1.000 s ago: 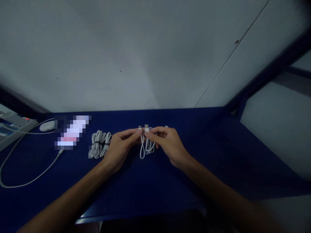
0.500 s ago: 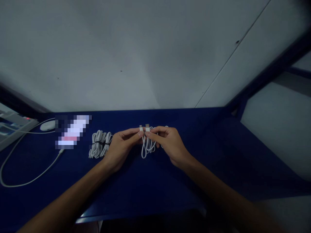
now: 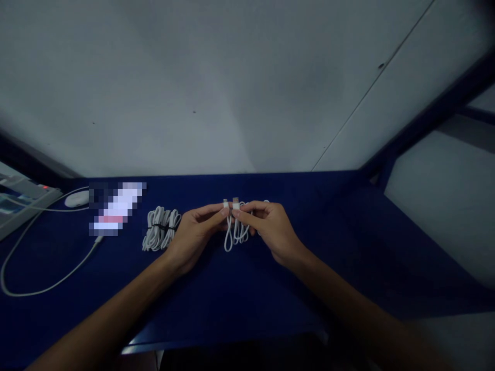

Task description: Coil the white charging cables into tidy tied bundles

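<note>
A white USB cable hangs in loops between my two hands above the blue table. My left hand pinches its smaller plug between thumb and fingers. Right beside that, my right hand grips the larger USB plug, with both metal tips pointing away from me. Part of the looped cord is hidden behind the right fingers. Just left of my left hand lie coiled white cables bound with black ties; the hand covers their right edge.
A blurred-out lit phone lies at the left with a white charging cord curving from it. Near it are a white rounded object and a power strip with a red light. A pale wall rises behind the blue table.
Almost nothing differs. Both hands keep hold of the cable ends, and the view has shifted very slightly.
</note>
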Available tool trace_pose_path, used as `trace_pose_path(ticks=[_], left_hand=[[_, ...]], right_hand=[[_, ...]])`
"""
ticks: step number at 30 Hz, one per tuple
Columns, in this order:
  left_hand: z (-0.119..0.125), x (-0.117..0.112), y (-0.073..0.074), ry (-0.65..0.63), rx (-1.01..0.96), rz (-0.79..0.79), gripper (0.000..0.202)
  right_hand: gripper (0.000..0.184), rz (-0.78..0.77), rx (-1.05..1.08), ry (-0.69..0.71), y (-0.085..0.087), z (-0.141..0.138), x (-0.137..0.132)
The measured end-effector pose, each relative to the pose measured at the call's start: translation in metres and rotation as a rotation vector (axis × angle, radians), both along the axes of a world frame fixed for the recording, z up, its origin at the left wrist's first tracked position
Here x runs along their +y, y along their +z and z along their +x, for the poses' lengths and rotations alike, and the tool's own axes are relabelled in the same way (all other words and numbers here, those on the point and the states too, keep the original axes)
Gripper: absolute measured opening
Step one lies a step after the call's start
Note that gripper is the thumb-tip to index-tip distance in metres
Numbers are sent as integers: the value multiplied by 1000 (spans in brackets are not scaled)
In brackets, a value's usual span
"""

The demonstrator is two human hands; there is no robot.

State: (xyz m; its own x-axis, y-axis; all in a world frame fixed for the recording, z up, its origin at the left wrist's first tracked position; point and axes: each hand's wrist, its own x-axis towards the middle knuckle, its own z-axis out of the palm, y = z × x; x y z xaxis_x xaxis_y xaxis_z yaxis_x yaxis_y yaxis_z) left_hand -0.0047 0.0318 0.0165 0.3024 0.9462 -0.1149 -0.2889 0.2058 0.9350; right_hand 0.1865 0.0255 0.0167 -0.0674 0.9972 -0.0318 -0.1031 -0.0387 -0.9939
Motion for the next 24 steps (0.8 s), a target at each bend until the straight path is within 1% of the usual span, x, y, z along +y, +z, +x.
trace_pose_path(ticks=[6,16,24], left_hand=[[0,0,1,-5,-2,-12,26],[0,1,-2,14,-1,-7,25],[-1,1,-1,0,3,-7,26]], right_hand=[[22,0,25,1,2,0,-1],[21,-2,-1,-6,-1,0,0],[19,-6,4,-15,0,-1,-1]])
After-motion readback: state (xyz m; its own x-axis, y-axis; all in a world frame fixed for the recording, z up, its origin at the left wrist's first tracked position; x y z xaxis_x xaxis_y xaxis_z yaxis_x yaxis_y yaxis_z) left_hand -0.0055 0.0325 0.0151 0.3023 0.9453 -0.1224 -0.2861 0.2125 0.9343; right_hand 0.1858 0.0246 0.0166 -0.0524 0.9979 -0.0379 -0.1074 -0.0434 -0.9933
